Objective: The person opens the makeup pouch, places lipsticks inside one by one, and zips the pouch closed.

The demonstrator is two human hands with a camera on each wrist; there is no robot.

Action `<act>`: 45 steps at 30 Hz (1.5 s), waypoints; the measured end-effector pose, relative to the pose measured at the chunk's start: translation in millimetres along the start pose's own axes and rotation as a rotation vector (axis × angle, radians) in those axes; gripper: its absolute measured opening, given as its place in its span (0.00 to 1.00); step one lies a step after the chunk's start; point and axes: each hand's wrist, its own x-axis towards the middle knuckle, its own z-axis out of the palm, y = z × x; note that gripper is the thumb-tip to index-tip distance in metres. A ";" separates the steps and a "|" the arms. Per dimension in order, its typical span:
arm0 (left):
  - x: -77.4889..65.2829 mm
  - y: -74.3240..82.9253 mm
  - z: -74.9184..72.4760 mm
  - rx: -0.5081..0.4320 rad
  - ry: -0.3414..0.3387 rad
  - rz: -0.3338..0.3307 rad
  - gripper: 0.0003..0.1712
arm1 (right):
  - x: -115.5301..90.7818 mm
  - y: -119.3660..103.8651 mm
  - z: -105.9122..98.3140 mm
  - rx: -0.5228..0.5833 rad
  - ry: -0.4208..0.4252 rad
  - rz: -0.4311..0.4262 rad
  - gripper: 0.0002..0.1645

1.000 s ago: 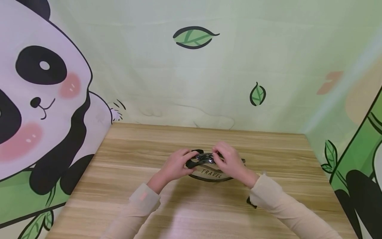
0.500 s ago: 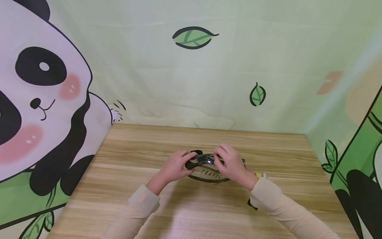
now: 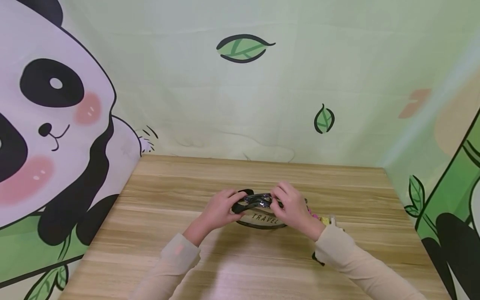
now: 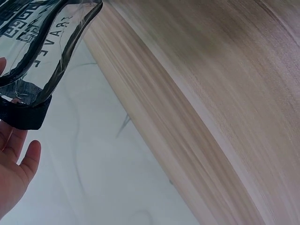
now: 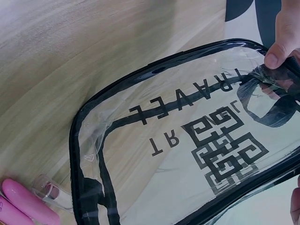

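Observation:
A clear toiletry bag [image 3: 258, 219] with black edging and the word TRAVEL stands on the wooden table, a black handle loop at its left end. My left hand [image 3: 221, 207] grips that left end, thumb on top, as the right wrist view also shows. At the bag's upper edge, my right hand [image 3: 289, 205] pinches the black trim with curled fingertips; the exact piece between them is hidden. In the right wrist view the bag [image 5: 178, 178] shows a dark square pattern, and I make out nothing inside it.
Right of the bag, partly behind my right wrist, lie a yellow item [image 3: 324, 221], pink rounded objects [image 5: 30, 201] and a small clear container with dark red inside [image 5: 52, 192]. A black object [image 3: 318, 259] pokes out beside my right sleeve. A printed panda cloth [image 3: 180, 83] hangs behind the table [image 3: 180, 175].
My right hand has shifted slightly right and down along the bag's upper edge. More of the yellow and pink items shows beside my wrist. My left hand keeps its grip almost in place.

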 end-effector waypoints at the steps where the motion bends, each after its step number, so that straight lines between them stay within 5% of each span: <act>1: -0.2 0.1 0.1 0.004 -0.002 -0.001 0.28 | -0.5 0.2 0.1 -0.002 -0.001 0.002 0.05; 45: -12.5 -7.8 7.2 -0.011 0.000 -0.038 0.24 | -14.8 7.3 1.7 -0.050 0.041 -0.149 0.10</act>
